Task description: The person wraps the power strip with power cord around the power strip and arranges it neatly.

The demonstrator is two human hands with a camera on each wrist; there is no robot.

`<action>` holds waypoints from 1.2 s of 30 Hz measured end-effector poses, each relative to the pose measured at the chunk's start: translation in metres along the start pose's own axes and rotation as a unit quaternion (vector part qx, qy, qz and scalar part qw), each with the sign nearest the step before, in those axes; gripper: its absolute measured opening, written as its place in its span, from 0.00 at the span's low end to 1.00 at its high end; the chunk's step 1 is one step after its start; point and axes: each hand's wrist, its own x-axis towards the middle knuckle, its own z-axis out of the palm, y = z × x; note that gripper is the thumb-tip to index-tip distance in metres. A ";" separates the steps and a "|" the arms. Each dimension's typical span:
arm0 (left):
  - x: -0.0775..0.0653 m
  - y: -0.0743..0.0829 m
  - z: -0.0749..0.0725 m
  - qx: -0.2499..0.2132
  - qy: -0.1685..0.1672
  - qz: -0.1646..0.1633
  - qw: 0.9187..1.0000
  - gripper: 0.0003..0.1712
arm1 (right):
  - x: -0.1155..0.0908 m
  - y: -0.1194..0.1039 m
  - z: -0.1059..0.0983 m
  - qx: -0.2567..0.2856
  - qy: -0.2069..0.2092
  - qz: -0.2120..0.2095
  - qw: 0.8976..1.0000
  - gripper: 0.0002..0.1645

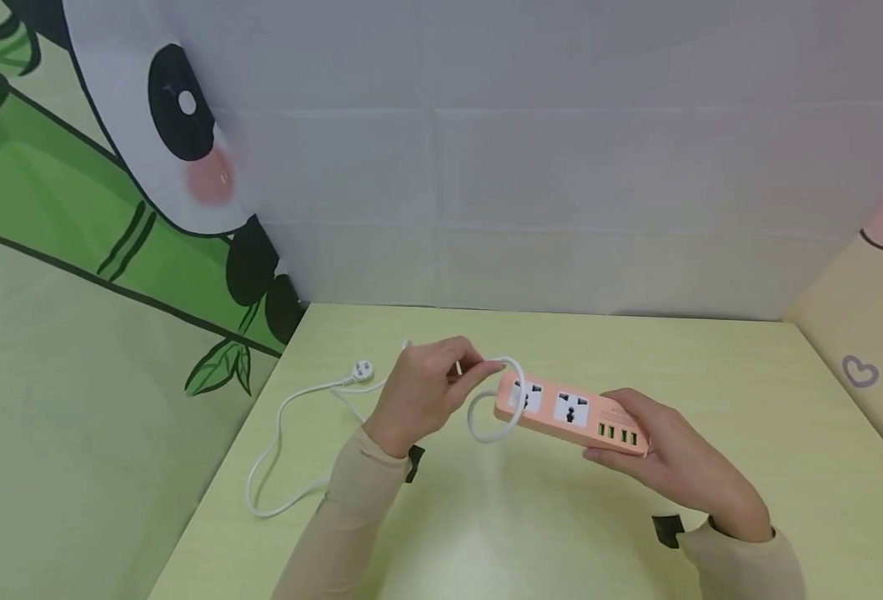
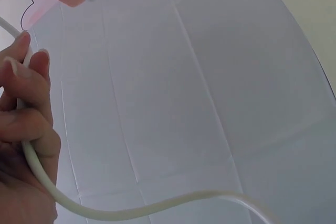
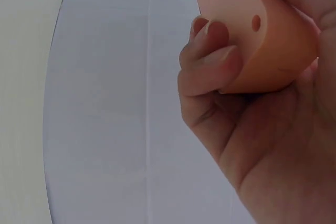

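Note:
An orange-pink power strip (image 1: 546,414) with white sockets and several USB ports is held up over the table by my right hand (image 1: 669,450), which grips its right end. In the right wrist view my fingers curl around the underside of the strip (image 3: 268,40). My left hand (image 1: 429,387) pinches the strip's white cable (image 1: 519,408), which makes a loop in front of the strip's left end. In the left wrist view the cable (image 2: 126,214) runs through the curled fingers. Its far end, a white plug (image 1: 362,371), lies on the table behind my left wrist.
A slack length of cable (image 1: 276,425) curves over the left side of the pale yellow table (image 1: 546,533). Black tape patches (image 1: 667,530) mark the tabletop near both wrists. A grey backdrop (image 1: 561,183) rises behind, and a cartoon-printed sheet (image 1: 111,333) stands at the left.

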 end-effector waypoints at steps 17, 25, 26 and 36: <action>0.007 -0.002 -0.002 -0.030 -0.109 -0.006 0.994 0.05 | 0.002 0.002 0.002 0.027 -0.004 -0.020 0.999 0.27; 0.009 -0.005 0.000 -0.005 -0.092 -0.003 0.996 0.07 | 0.002 0.002 0.002 0.027 0.000 -0.027 0.999 0.26; 0.009 -0.005 0.000 0.000 -0.086 -0.002 0.996 0.06 | 0.002 0.002 0.002 0.029 -0.001 -0.027 0.999 0.26; 0.009 -0.011 0.003 0.047 -0.066 -0.018 0.997 0.06 | 0.003 0.001 0.003 0.055 0.000 -0.039 0.998 0.25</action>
